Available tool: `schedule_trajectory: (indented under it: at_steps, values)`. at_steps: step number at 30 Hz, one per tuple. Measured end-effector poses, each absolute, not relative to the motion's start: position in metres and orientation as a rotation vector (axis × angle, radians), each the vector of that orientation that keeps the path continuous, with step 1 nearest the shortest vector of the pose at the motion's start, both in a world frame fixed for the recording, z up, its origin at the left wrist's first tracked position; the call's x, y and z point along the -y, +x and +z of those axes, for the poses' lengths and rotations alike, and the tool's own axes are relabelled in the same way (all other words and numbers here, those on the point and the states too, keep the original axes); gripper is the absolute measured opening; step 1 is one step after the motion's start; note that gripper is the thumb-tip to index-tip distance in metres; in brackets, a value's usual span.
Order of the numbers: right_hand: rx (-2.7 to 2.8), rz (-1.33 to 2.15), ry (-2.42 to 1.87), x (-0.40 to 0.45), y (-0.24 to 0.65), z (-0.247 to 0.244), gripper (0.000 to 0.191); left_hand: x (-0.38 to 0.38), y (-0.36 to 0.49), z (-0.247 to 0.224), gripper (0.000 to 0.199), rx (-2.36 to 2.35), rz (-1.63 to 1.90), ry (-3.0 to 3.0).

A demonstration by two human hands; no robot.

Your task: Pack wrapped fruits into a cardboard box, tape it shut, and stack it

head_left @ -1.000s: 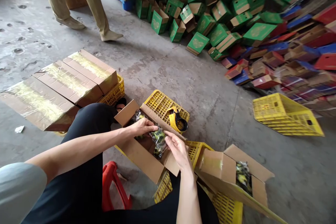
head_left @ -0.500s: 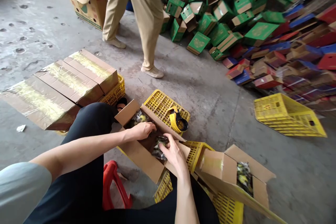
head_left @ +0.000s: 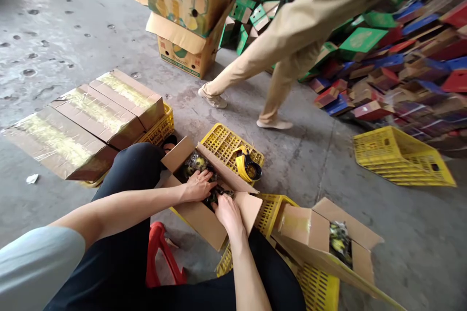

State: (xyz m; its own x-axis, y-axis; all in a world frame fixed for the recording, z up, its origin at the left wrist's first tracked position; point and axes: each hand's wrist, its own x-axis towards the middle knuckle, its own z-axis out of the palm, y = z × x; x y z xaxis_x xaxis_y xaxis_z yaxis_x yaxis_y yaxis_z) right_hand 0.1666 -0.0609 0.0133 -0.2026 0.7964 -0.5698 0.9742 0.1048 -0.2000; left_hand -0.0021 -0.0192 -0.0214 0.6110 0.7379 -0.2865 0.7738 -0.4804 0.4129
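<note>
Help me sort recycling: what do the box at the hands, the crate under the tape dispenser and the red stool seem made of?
Box: matte brown cardboard, by its stiff folded flaps.
Crate: probably moulded yellow plastic, slightly glossy, by its regular grid of holes.
Stool: likely smooth plastic, by its even red and soft sheen.

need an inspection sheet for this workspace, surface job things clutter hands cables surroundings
surface: concrete floor, pitted at upper left
job's things: open cardboard box holding plastic-wrapped green produce; second open box at right, similar contents
clutter: yellow tape dispenser on yellow crate; white scrap on floor
grippers: left hand and right hand both reaching into the first box, fingertips partly hidden
cables: nothing seen
surroundings: three taped cartons at left; person in tan trousers mid-stride; heaped green cartons beyond
</note>
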Motion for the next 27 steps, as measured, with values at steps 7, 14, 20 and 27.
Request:
schedule_trajectory:
  at_steps: [7,14,20,27]
  values:
    - [-2.076,-0.964,2.102,0.051,0.181,0.012,0.030,0.006,-0.004,-0.017,0.036,-1.063,0.246,2.107]
    - [-1.811,-1.949,2.426,0.047,0.206,0.011,0.057,-0.015,-0.017,-0.001,0.027,-1.065,0.436,1.574]
    - [-1.584,-2.351,2.326,0.048,0.205,0.030,0.061,-0.013,-0.011,-0.001,0.022,-0.820,0.481,1.173]
    - [-1.548,-2.347,2.463,0.048,0.206,0.036,0.050,-0.007,-0.015,0.006,0.052,-0.785,0.352,0.927]
